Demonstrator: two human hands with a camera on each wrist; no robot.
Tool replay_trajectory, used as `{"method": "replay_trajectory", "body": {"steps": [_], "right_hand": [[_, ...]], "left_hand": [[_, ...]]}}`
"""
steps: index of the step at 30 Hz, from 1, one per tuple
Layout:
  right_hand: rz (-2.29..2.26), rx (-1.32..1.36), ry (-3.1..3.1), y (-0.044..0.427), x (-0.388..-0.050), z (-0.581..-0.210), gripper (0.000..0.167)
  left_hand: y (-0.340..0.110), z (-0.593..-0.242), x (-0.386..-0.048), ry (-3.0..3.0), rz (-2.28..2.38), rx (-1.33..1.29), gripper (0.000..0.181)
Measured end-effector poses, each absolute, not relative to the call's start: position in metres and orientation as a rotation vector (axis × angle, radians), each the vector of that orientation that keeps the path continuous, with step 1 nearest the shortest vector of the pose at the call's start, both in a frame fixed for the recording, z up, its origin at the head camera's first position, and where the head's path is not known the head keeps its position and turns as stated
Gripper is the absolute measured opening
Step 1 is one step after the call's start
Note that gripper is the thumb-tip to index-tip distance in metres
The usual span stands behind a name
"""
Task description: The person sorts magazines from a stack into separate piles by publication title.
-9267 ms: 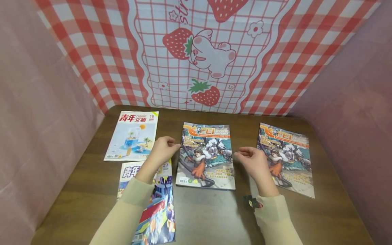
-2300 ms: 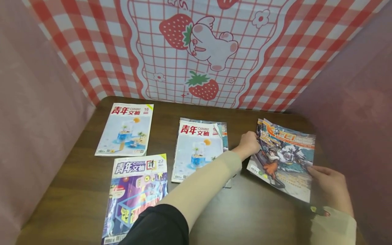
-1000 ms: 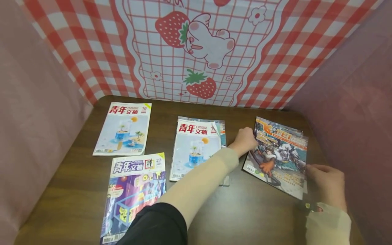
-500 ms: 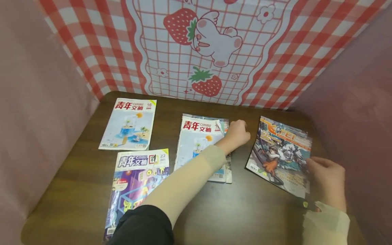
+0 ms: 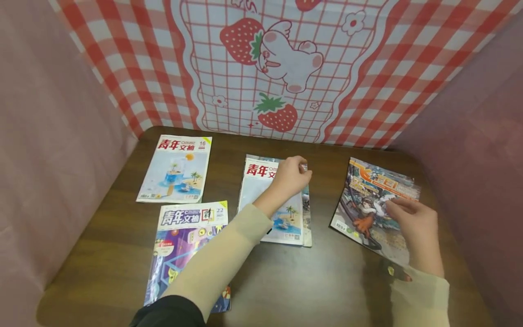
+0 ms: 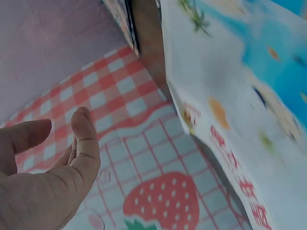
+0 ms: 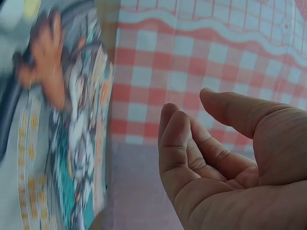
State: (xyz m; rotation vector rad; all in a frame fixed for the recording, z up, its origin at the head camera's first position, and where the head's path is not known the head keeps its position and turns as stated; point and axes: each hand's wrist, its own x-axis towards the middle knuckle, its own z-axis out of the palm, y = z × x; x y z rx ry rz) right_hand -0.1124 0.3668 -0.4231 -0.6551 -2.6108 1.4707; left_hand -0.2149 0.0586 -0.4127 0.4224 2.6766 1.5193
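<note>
My left hand (image 5: pixel 291 178) hovers over the upper right of the middle pile, fingers loosely bent and holding nothing. On top there lies a white magazine (image 5: pixel 261 193) with an ice-pop cover; a comic magazine (image 5: pixel 307 218) peeks out beneath. My right hand (image 5: pixel 416 231) is above the right pile, whose top comic magazine (image 5: pixel 361 204) lies askew over another. In the left wrist view, thumb and fingers (image 6: pixel 85 143) are apart beside the white magazine. The right wrist view likewise has a gap between thumb and fingers (image 7: pixel 175 143). Part of each pile is hidden by a hand.
Another white ice-pop magazine (image 5: pixel 175 170) lies at the back left of the brown table (image 5: pixel 310 286). Nearer stands out a purple-covered magazine (image 5: pixel 184 245), partly under the left forearm. A red-checked strawberry cloth (image 5: pixel 269 81) hangs behind; pink cloth (image 5: pixel 482 181) closes the sides.
Since the oldest frame, a white magazine has come onto the middle pile and a comic magazine onto the right one. Lately my left hand left the right pile, moving left; my right hand released its edge.
</note>
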Motion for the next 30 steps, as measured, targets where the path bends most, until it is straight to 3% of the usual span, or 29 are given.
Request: {"method": "replay_trajectory", "body": {"steps": [17, 30], "right_hand": [[1.543, -0.363, -2.606, 0.293, -0.119, -0.422, 0.049], [1.565, -0.251, -2.733, 0.252, -0.118, -0.431, 0.051]], "left_hand": [[-0.070, -0.412, -0.183, 2.776, 1.721, 0.067, 0.033], [-0.096, -0.433, -0.156, 2.715, 1.696, -0.108, 0.035]]}}
